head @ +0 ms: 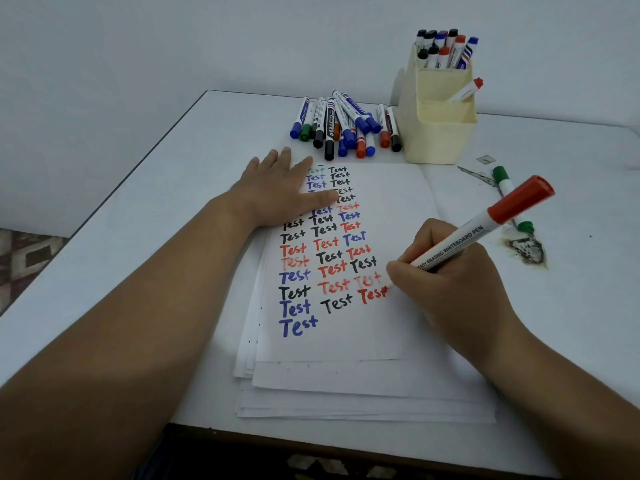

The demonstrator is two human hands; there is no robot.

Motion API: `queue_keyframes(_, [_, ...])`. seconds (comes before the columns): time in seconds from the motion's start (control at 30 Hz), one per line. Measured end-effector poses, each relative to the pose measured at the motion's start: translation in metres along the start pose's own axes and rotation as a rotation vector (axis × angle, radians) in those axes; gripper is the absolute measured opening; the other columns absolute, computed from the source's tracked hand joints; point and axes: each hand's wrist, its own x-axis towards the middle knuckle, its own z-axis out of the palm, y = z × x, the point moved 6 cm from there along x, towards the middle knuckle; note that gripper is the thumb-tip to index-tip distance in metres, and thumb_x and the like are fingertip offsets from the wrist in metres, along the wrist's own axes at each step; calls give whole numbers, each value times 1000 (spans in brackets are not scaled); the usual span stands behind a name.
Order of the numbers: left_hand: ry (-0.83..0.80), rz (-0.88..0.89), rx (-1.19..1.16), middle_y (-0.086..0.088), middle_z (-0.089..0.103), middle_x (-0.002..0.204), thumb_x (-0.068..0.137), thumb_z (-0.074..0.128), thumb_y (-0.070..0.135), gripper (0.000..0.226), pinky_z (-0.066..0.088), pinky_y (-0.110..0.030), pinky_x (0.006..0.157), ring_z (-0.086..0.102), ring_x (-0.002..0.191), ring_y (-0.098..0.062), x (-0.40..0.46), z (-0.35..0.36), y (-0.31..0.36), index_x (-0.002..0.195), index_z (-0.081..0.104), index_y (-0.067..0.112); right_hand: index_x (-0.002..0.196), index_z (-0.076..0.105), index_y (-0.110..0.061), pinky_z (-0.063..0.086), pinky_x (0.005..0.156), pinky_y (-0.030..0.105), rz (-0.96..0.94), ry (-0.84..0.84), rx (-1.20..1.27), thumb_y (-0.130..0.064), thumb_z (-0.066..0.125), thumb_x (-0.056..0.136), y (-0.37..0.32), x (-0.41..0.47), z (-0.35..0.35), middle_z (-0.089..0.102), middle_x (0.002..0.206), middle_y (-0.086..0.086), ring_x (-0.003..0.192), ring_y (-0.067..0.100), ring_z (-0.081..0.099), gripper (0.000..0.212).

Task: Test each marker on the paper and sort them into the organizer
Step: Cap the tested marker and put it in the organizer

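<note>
Right hand [450,271] curled tight round a red whiteboard marker [485,230], thumb and fingers pinching the white barrel low down, red cap posted on the raised back end, tip down on the paper [363,334] at the end of a red "Test" in the right-hand column. Left hand [277,192] spread flat, fingers straight, pressing on the sheet's upper left corner and gripping nothing. Across the sheet, three columns of "Test" in black, blue, red and a little green. Beneath it, a loose stack of more white sheets [346,403], edges fanned out toward the near side. Just beyond the sheet's far edge, a pile of capped markers [346,126] lying side by side and partly overlapping, caps in blue, black, red and green. Right beside the pile, a cream organizer [440,136] standing upright: rear, taller compartment packed with upright markers [445,50], middle compartment with a single red-capped marker [465,90] leaning out to the right. To the right of the paper, a green marker [507,188] lying on the white table [138,220], near a dark scorched-looking patch [526,251] on the surface.
</note>
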Motion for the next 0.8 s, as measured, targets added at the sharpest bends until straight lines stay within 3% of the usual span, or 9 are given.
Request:
queue_keyframes(0.17, [-4,-13,13,-9,-3,168,67,10,99,114,3,-50,124,-5,154,-26,-1,0,1,159,4,32,89,64,-13,56,61,22,123,-37,189,-13,80,81,4,9,-2,69,67,4,63,14,66,18])
queue_keyframes(0.33, [5,-12,-9,-9,-3,168,66,10,100,115,4,-51,124,-5,154,-26,-3,-1,1,159,3,33,119,50,-17,60,69,32,185,-110,348,-6,82,78,0,36,-1,77,87,10,78,26,75,53])
queue_keyframes(0.47, [28,-28,-50,-9,-5,168,72,21,97,111,5,-49,124,-1,154,-27,-10,-7,6,159,3,31,124,42,-19,61,72,32,85,-133,202,-30,78,70,-12,70,1,78,90,4,77,20,75,65])
queue_keyframes(0.63, [184,-13,-299,1,-12,167,79,52,82,106,17,-46,120,6,153,-26,-22,-25,12,159,3,33,137,43,-24,53,60,31,62,-141,204,-26,69,92,-3,101,12,71,73,5,59,15,57,52])
queue_keyframes(0.73, [306,40,-367,10,-15,166,82,64,69,103,13,-41,120,-2,153,-16,-24,-33,13,158,3,38,126,55,-39,43,55,28,33,-206,273,-25,60,99,3,102,19,63,75,10,60,18,49,30])
queue_keyframes(0.8, [411,132,-321,12,-14,166,84,68,60,98,8,-38,120,-4,152,-13,-26,-40,20,158,7,40,130,57,-37,40,58,30,20,-251,311,-22,58,101,6,103,21,61,70,8,65,26,45,33])
